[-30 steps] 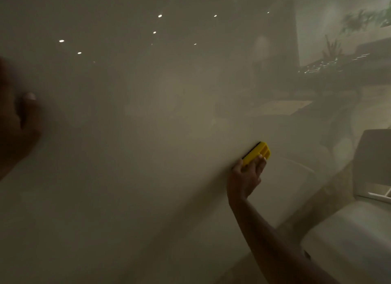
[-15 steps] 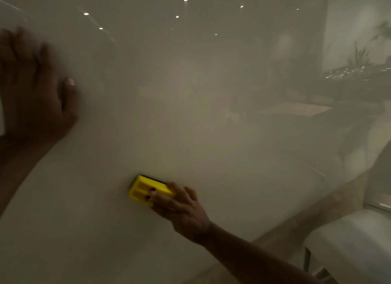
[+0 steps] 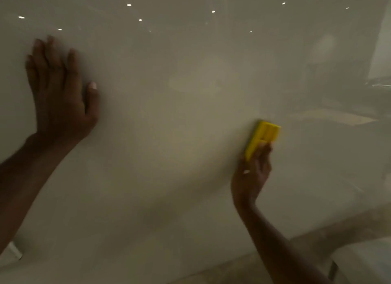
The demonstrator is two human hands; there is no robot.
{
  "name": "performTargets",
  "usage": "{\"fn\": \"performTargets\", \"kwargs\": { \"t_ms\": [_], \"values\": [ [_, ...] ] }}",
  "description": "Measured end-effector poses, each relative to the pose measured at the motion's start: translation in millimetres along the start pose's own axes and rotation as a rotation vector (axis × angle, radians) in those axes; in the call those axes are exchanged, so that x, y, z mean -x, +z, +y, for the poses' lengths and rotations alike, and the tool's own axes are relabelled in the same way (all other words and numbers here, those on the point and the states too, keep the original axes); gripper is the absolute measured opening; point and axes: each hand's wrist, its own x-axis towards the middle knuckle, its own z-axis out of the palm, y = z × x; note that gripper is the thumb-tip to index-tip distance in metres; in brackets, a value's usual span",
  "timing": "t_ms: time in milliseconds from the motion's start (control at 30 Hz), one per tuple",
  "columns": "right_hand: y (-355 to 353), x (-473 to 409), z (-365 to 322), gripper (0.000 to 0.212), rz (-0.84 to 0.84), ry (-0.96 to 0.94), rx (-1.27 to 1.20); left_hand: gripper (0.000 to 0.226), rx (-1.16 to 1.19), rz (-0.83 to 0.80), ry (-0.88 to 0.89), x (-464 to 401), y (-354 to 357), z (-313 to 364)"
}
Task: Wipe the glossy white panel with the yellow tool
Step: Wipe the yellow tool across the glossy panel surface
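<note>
Against glossy white panel (image 3: 190,178), right hand (image 3: 251,175) gripping blocky, seemingly ribbed yellow tool (image 3: 263,135)

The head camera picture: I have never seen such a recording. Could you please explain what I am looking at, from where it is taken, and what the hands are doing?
There is no machine here. A person wears one wide-angle camera on the head, so you look forward and down at that person's own two bare hands.

The large pale surface filling the view is the glossy white panel. The small bright dots near the top are lights mirrored in its shine.

The left hand lies flat and open against the panel, fingers spread upward, holding nothing. The right hand grips the yellow tool, a small block, by its lower end and presses it on the panel to wipe it. The picture is dim and somewhat blurred, so finer details of the tool cannot be told.

In the lower right corner a pale object shows; what it is, I cannot tell.
</note>
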Motion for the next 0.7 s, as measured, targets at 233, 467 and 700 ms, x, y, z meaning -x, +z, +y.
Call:
{"fn": "performTargets", "kwargs": {
  "t_ms": [233, 467, 700],
  "values": [
    [-16, 82, 17, 0.07, -0.667, -0.9, 0.113, 0.071, 0.014, -0.031, -0.074, 13, -7, -24],
    [-41, 7, 92, 0.06, -0.148, 0.201, 0.162, 0.069, -0.012, -0.056, -0.006, 27, -37, -13],
    [-25, 64, 39, 0.068, -0.07, 0.877, 0.11, 0.061, -0.059, -0.06, -0.017, 29, -63, 19]
  ]
}}
